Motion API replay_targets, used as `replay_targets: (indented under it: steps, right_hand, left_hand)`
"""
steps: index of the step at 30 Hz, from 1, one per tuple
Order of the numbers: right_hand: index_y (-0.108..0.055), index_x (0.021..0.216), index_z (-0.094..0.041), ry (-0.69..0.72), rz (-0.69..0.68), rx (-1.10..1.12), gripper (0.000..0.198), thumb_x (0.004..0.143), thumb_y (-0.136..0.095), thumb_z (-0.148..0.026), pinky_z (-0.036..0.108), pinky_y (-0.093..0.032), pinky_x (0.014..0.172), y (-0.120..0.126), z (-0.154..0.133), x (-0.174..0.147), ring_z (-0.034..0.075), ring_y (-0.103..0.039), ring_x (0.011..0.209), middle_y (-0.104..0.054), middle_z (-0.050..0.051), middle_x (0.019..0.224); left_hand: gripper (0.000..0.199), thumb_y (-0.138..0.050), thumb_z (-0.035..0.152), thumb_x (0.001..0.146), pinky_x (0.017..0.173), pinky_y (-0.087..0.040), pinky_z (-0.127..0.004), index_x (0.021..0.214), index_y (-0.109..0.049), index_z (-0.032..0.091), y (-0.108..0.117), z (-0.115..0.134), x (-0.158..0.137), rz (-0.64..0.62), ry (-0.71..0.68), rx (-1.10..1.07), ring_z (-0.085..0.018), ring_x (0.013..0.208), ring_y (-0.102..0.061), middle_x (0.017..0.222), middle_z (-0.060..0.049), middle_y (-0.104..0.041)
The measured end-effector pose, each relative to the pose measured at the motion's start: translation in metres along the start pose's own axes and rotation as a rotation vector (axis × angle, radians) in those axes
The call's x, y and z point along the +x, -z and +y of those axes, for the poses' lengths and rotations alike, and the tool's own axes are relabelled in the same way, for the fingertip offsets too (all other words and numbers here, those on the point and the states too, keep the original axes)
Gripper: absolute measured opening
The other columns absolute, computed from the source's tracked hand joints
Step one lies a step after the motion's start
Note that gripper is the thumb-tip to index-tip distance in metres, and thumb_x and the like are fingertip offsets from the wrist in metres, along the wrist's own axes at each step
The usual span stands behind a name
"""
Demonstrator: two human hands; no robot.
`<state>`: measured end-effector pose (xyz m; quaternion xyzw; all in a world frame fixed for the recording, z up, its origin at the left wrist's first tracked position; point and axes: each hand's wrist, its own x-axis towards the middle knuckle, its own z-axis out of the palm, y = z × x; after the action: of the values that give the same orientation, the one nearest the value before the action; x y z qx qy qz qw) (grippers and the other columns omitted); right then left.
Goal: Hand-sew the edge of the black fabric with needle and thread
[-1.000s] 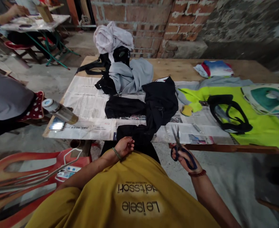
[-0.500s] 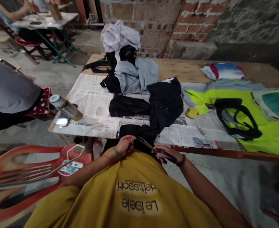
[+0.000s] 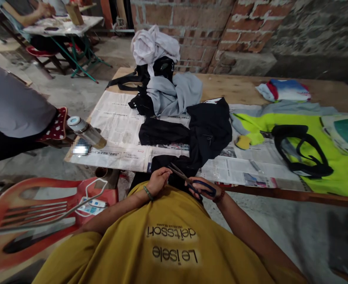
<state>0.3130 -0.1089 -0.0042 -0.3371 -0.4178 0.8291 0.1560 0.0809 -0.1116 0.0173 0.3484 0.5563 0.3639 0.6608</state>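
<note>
My right hand (image 3: 202, 187) grips a pair of scissors (image 3: 207, 187) by dark blue handles. Their blades point left over black cloth and reach close to my left fingertips. My left hand (image 3: 159, 180) is closed in a pinch at the table's front edge; what it pinches is too small to make out. Just beyond both hands lies a black garment (image 3: 211, 128), spread on newspaper (image 3: 120, 156), with one part hanging toward my lap. A thin light thread shows on its dark surface.
A bottle (image 3: 87, 132) and a phone (image 3: 81, 149) stand at the table's left corner. Grey cloth (image 3: 174, 94) is piled behind. Right lie a yellow-green garment (image 3: 295, 118), black straps (image 3: 302, 152) and an iron (image 3: 347, 132). A red chair (image 3: 52, 189) is left; seated people are farther left.
The scissors have turned slightly, with their blades a little farther up and left near my left fingertips. My left hand stays pinched in nearly the same place. The view has shifted slightly.
</note>
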Motion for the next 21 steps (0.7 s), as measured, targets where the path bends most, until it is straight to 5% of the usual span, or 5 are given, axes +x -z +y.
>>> replay_targets:
  steps: [10, 13, 15, 18, 21]
  right_hand:
    - [-0.054, 0.103, -0.014, 0.009, 0.103, -0.183, 0.048, 0.073, -0.063, -0.05, 0.016, -0.035, 0.038, -0.008, -0.009, 0.023, 0.005, -0.045, 0.042, -0.05, -0.004, 0.061]
    - [-0.054, 0.108, -0.015, 0.062, 0.229, -0.289, 0.049, 0.074, -0.062, -0.049, 0.018, -0.039, 0.044, 0.002, -0.004, 0.011, 0.006, -0.048, 0.047, -0.053, -0.002, 0.065]
    - [-0.054, 0.11, -0.017, 0.15, 0.496, -0.401, 0.051, 0.072, -0.063, -0.049, 0.021, -0.042, 0.05, 0.015, 0.002, -0.003, 0.009, -0.052, 0.054, -0.056, 0.0, 0.072]
    - [-0.051, 0.115, -0.018, 0.219, 1.105, -0.613, 0.055, 0.071, -0.061, -0.051, 0.028, -0.047, 0.062, 0.043, 0.013, -0.031, 0.016, -0.056, 0.069, -0.06, 0.004, 0.083]
    - [-0.052, 0.117, -0.017, -0.057, 1.505, -0.865, 0.051, 0.076, -0.055, -0.046, 0.032, -0.046, 0.071, 0.071, 0.015, -0.058, 0.022, -0.059, 0.081, -0.063, 0.009, 0.091]
  left_hand:
    - [0.012, -0.057, 0.026, 0.076, 0.038, -0.021, -0.019, 0.075, -0.061, 0.014, 0.001, -0.002, -0.003, -0.08, -0.001, 0.107, -0.004, 0.036, -0.03, 0.042, 0.008, -0.038]
    - [0.013, -0.057, 0.027, 0.076, 0.037, -0.021, -0.018, 0.076, -0.061, 0.014, 0.004, -0.002, -0.003, -0.131, 0.005, 0.134, -0.005, 0.035, -0.031, 0.042, 0.007, -0.038]
    - [0.015, -0.058, 0.029, 0.075, 0.036, -0.021, -0.018, 0.076, -0.061, 0.014, 0.004, -0.001, -0.003, -0.14, 0.003, 0.126, -0.005, 0.035, -0.03, 0.042, 0.008, -0.039]
    - [0.016, -0.058, 0.03, 0.075, 0.036, -0.022, -0.018, 0.076, -0.06, 0.014, 0.001, 0.001, -0.001, -0.126, -0.005, 0.097, -0.004, 0.034, -0.032, 0.043, 0.007, -0.04]
    - [0.015, -0.057, 0.029, 0.076, 0.035, -0.023, -0.017, 0.078, -0.06, 0.014, -0.003, 0.003, 0.001, -0.135, -0.006, 0.085, -0.004, 0.035, -0.035, 0.046, 0.007, -0.042]
